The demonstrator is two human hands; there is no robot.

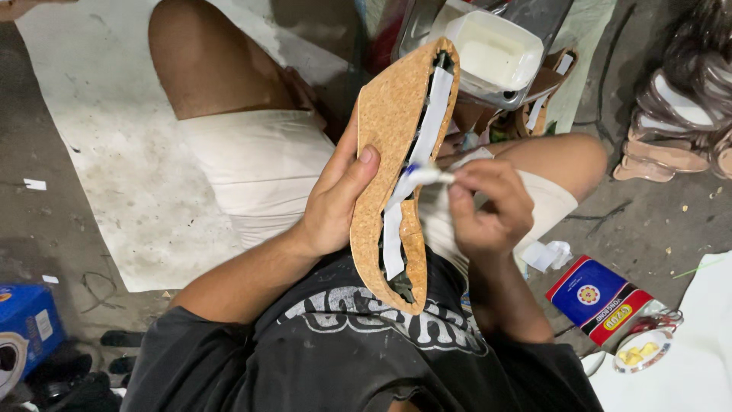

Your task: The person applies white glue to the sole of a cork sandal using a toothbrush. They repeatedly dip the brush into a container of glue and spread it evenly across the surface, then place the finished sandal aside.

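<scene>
Hands at mid-frame work on a tan cork wedge shoe sole (pixel 396 152) held on edge above the lap. The left hand (pixel 335 202) grips its side, thumb pressed on the cork; the right hand (pixel 488 202) pinches a small white applicator (pixel 428 176) against the white strip (pixel 415 164) along the sole's inner face. This looks like gluing or lining; the next stroke calls for steady travel along that strip. The applicator's tip is blurred. At upper centre sits a white plastic tub (pixel 492 53), its contents unclear; stacked soles (pixel 671 130) at the upper right are cut off.

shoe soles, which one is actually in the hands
The cork-sided wedge sole, upright in the left hand. The others lie stacked on the floor at far right.
</scene>
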